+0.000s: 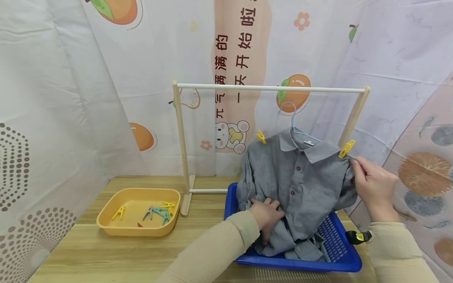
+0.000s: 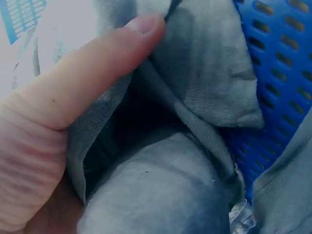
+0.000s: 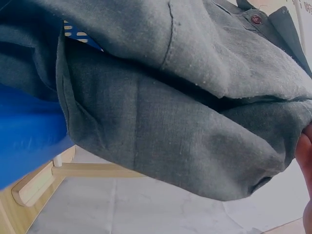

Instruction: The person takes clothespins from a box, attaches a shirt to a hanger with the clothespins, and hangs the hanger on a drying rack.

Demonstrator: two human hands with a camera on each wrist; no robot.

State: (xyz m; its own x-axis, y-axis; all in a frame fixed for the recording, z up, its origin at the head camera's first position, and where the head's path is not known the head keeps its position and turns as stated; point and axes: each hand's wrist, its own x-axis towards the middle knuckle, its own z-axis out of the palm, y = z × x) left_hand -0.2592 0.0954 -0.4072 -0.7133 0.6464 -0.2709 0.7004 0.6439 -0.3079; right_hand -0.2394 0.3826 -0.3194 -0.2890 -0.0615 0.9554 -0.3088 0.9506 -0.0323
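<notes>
"While our right hand [image 1: 376, 188] pinches the grey shirt [image 1: 304, 192] at its three o'clock, where's our left hand [image 1: 266, 217]?"

"Resting at its eight o'clock, fingers loosely spread. We see the shirt partly in the blue basket [image 1: 304, 265], at the head view's four o'clock."

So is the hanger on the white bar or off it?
Off: the hanger's hook curves below the bar, with a gap between.

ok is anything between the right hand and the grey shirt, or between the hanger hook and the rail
Nothing visible: the right hand pinches the grey shirt near its shoulder, and no object shows between the hanger hook and white rail.
</notes>
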